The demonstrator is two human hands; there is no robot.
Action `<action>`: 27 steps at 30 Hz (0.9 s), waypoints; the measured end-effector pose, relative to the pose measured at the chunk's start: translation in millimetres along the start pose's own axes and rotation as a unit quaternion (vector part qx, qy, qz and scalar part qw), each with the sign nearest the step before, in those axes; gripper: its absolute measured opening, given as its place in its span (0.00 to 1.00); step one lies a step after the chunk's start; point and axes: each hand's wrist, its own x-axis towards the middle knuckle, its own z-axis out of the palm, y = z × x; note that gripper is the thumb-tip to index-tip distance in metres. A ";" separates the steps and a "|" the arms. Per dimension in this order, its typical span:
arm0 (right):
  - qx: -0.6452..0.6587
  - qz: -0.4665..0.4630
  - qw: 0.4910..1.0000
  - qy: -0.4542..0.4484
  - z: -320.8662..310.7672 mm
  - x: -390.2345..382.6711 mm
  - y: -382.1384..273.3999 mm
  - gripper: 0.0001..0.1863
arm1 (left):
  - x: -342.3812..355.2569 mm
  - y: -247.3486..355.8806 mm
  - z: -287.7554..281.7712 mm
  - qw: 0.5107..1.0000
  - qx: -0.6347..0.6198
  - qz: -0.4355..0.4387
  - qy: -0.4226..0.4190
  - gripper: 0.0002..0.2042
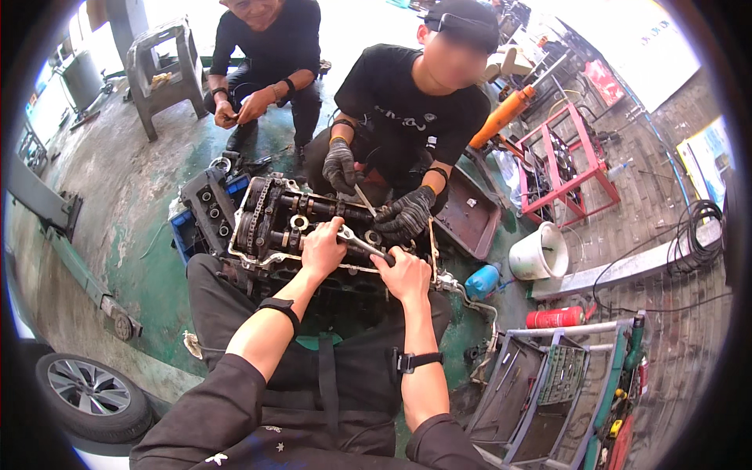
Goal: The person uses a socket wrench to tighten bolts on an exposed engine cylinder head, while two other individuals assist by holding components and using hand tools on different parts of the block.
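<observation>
An open engine (276,205), its chain and shafts bare, lies in front of my knees. A ratchet wrench (363,244) is set over its near side. My left hand (324,251) closes around the ratchet's head end. Around the handle's other end, to the right, wraps my right hand (406,274). Whatever sits under the ratchet head is hidden by my left fingers. Across the engine, a co-worker's gloved hands (404,213) work close to mine, one of them with a thin metal tool (366,200).
Another person squats at the back left near a grey stool (166,74). Left of the engine, a dark cover (210,205) leans on a blue crate (182,235). Rightward are a brown tray (470,211), a white bucket (540,252), a fire extinguisher (558,317) and a tool cart (548,392).
</observation>
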 end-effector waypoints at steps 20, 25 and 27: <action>0.007 0.029 0.996 0.086 18.3 -27.5 -6.0 0.20 | -2.1 -0.5 -0.1 0.997 -0.064 0.041 0.027 0.17; 0.053 0.017 0.994 0.093 23.3 -27.4 -2.9 0.19 | -6.0 -9.4 -6.2 0.993 -0.120 0.009 -0.017 0.20; 0.064 0.000 0.993 0.101 21.0 -16.6 -1.4 0.18 | 0.8 -18.1 -7.6 0.988 -0.139 -0.012 -0.060 0.20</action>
